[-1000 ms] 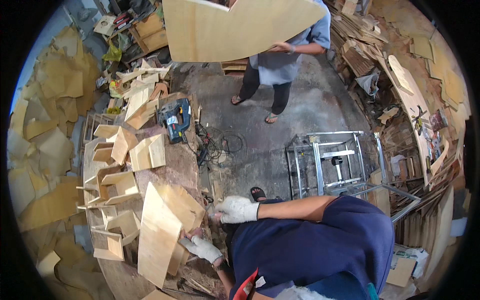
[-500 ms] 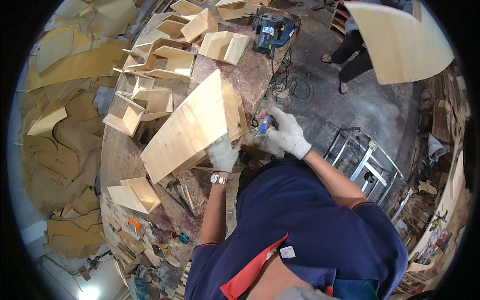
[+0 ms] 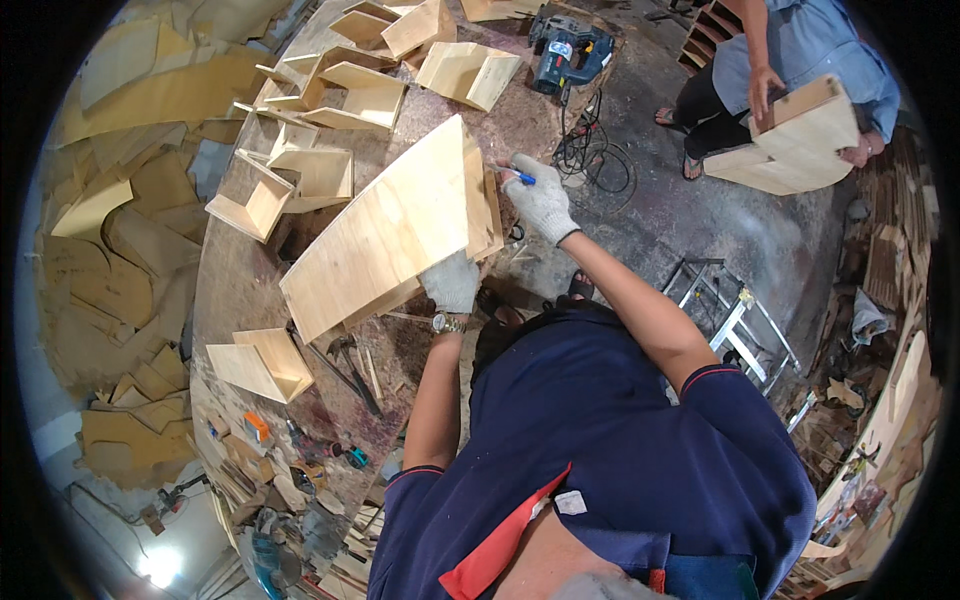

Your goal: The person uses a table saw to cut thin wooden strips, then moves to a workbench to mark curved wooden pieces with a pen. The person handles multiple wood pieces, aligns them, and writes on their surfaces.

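A long, tapered box of pale plywood (image 3: 385, 235) lies slantwise at the edge of the workbench. My left hand (image 3: 452, 284), in a white knit glove, grips its near right edge; the fingers pass behind the wood and are partly hidden. At the box's right end is my right hand (image 3: 543, 203), gloved too. Its fingers are closed round a slim blue pen (image 3: 526, 179), with the tip pointing toward the box's end boards.
Several small plywood assemblies (image 3: 360, 98) stand on the workbench (image 3: 225, 300), with a blue power tool (image 3: 568, 55) at its far end. A hammer (image 3: 350, 362) lies nearby. At right, a co-worker (image 3: 790, 50) holds a wooden piece (image 3: 800, 140); a metal frame (image 3: 735, 320) stands on the floor.
My right hand has moved up and left with the pen, closer to the box's end. My left hand keeps its hold. The co-worker's wooden piece has been turned and lowered.
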{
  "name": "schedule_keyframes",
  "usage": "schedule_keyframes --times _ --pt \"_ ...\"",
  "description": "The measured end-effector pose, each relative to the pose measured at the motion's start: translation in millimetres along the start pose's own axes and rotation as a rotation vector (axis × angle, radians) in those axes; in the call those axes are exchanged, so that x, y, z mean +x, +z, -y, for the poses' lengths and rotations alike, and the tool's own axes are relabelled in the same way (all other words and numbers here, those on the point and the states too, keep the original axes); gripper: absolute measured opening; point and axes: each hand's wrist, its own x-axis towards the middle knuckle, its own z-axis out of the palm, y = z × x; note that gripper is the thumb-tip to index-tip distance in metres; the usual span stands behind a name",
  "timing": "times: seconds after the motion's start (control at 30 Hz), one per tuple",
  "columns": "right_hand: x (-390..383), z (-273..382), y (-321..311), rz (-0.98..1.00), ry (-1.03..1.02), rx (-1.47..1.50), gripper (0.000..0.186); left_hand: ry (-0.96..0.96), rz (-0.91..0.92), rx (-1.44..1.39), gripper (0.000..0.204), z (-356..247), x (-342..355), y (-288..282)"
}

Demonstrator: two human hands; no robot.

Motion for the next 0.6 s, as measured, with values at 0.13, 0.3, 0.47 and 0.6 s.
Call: schedule_keyframes --times 0.13,0.3,0.47,0.6 --pt "0.8 0.7 6.7 -0.016 0.028 -0.103 0.027 -0.017 0.006 -0.019 0.036 5.3 -0.9 15.3" --pt "4.3 2.8 12.7 -0.037 0.063 -0.043 0.029 0.030 -0.093 -0.015 0.030 9.3 -4.6 24.9" --pt "4.0 7.9 14.1 -0.039 0.068 -0.077 0.026 0.001 -0.091 -0.076 0.022 12.0 -0.5 34.8" --pt "5.0 7.8 16.0 -0.040 0.075 -0.069 0.026 0.000 -0.092 -0.023 0.019 12.3 -0.1 35.5"
